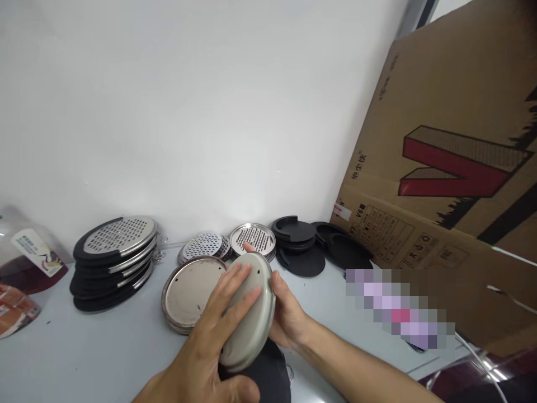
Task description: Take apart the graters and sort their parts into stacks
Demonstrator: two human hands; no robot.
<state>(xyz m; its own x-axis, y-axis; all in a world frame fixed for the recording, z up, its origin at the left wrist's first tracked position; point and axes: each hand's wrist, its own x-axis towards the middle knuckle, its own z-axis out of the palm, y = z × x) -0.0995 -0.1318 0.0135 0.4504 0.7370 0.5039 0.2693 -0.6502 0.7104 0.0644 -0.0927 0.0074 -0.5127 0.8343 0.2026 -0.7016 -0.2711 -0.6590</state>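
We hold round steel plate (247, 338) | left hand (201, 341): fingers spread across face | right hand (287, 313): fingers curled round rim | risk: smooth rim slips, plate drops on desk (104, 358)

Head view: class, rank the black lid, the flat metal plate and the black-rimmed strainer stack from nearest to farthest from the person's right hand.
1. Black lid, just beyond the right hand.
2. Flat metal plate, left of the hand.
3. Black-rimmed strainer stack, far left.
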